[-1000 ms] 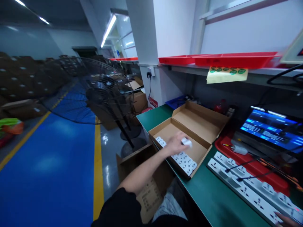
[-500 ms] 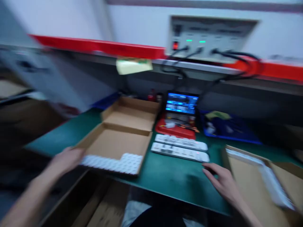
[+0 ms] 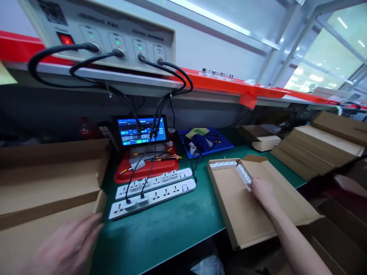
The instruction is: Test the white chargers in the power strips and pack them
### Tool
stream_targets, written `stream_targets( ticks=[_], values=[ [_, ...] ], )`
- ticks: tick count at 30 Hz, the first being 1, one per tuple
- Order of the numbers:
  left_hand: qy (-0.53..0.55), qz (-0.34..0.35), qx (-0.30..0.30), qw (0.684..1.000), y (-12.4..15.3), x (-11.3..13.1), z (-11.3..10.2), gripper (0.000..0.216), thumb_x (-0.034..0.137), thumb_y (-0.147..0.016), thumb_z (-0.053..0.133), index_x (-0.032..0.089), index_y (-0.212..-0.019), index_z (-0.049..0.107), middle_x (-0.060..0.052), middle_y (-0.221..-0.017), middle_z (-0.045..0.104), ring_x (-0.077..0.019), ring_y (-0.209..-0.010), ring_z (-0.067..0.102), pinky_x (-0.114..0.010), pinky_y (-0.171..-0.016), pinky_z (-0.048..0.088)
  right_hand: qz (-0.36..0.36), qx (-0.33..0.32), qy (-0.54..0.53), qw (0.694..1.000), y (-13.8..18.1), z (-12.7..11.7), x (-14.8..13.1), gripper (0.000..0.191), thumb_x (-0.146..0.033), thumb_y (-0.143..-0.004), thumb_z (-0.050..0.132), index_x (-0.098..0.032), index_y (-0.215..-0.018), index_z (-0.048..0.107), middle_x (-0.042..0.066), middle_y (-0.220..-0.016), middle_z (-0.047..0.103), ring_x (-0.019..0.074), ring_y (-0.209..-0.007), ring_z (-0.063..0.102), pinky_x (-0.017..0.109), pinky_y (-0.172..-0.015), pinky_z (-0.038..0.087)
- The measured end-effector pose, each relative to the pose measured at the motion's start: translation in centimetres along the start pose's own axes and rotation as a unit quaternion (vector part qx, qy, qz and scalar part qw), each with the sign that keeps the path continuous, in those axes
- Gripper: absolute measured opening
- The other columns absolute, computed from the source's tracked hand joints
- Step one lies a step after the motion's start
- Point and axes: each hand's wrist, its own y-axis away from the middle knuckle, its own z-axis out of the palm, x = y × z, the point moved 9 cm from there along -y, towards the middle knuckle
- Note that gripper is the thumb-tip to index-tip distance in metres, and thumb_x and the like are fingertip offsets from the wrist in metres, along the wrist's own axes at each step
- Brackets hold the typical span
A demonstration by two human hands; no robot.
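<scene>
My right hand (image 3: pixel 262 191) reaches into the flat cardboard box (image 3: pixel 243 217) on the right. Its fingers are bunched on a small white plug piece at the end of the white row (image 3: pixel 243 172) along the box's far wall. My left hand (image 3: pixel 69 248) is a blur at the bottom left, over the edge of the big open cardboard box (image 3: pixel 48 183); I cannot make out its fingers. Between the boxes two white power strips (image 3: pixel 151 191) lie on the green mat (image 3: pixel 172 229), with black probe leads plugged into them.
Behind the strips stand a small lit screen (image 3: pixel 142 130) and a red tray (image 3: pixel 146 170). A grey tester (image 3: pixel 97 34) sits on the shelf with black cables hanging down. A blue tray (image 3: pixel 205 142) and more cardboard boxes (image 3: pixel 321 145) fill the right.
The view has swung from the left box to the right one. My right hand went from the mat into the right box. My left hand left the white pieces in the left box.
</scene>
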Motion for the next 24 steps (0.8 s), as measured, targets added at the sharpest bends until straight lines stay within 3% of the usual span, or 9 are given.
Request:
stream_targets(
  ticks=[3, 5, 9, 13, 17, 24],
  values=[
    [0.007, 0.079, -0.03, 0.996, 0.5, 4.5, 4.2, 0.026, 0.04, -0.108, 0.056, 0.033, -0.117, 0.079, -0.003, -0.111, 0.083, -0.0263, -0.094, 0.079, -0.04, -0.08, 0.068, -0.006, 0.011, 0.004, 1.0, 0.5, 1.1, -0.7, 0.027, -0.019, -0.107, 0.052, -0.008, -0.123, 0.071, 0.026, -0.114, 0.075, 0.0363, -0.1, 0.077, 0.04, -0.079, 0.054],
    [0.032, 0.097, -0.071, 0.992, 0.5, 7.7, 7.1, 0.025, 0.031, -0.107, 0.058, 0.029, -0.12, 0.079, -0.006, -0.116, 0.083, -0.0262, -0.099, 0.08, -0.038, -0.084, 0.069, -0.013, 0.011, -0.002, 1.0, 0.5, 1.6, -1.3, 0.026, -0.018, -0.106, 0.053, -0.011, -0.127, 0.068, 0.023, -0.113, 0.076, 0.0337, -0.102, 0.077, 0.038, -0.081, 0.052],
    [0.088, 0.102, -0.114, 0.984, 0.7, 11.5, 10.5, 0.027, 0.024, -0.108, 0.055, 0.028, -0.121, 0.079, -0.006, -0.115, 0.083, -0.0238, -0.099, 0.08, -0.035, -0.085, 0.069, -0.02, 0.006, -0.025, 0.999, -0.8, 1.7, -1.8, 0.025, -0.034, -0.108, 0.062, -0.018, -0.126, 0.065, 0.015, -0.11, 0.077, 0.0292, -0.097, 0.077, 0.034, -0.079, 0.051],
    [0.118, 0.088, -0.111, 0.983, 2.3, 11.3, 11.3, 0.027, 0.023, -0.107, 0.056, 0.029, -0.123, 0.078, -0.006, -0.115, 0.083, -0.024, -0.1, 0.081, -0.035, -0.085, 0.071, 0.015, 0.023, -0.023, 0.999, -2.4, 1.0, -1.5, 0.036, -0.041, -0.111, 0.058, -0.013, -0.134, 0.061, 0.021, -0.123, 0.072, 0.0324, -0.1, 0.078, 0.036, -0.081, 0.053],
    [0.114, 0.061, -0.101, 0.986, 5.3, 9.5, 11.1, 0.031, 0.025, -0.106, 0.058, 0.032, -0.13, 0.076, -0.006, -0.122, 0.083, -0.0265, -0.106, 0.083, -0.037, -0.089, 0.072, 0.051, 0.025, -0.016, 0.998, -2.3, 1.0, -1.5, 0.039, -0.044, -0.11, 0.059, -0.008, -0.125, 0.064, 0.025, -0.12, 0.07, 0.035, -0.098, 0.079, 0.038, -0.08, 0.054],
    [0.096, 0.027, -0.063, 0.993, 8.4, 8.0, 10.3, 0.027, 0.031, -0.108, 0.057, 0.028, -0.127, 0.075, -0.007, -0.12, 0.084, -0.0261, -0.103, 0.084, -0.035, -0.086, 0.073, 0.037, 0.011, -0.043, 0.998, -2.0, 1.5, -3.0, 0.035, -0.044, -0.107, 0.062, -0.014, -0.124, 0.06, 0.019, -0.116, 0.074, 0.0333, -0.101, 0.077, 0.038, -0.081, 0.052]
  ],
)
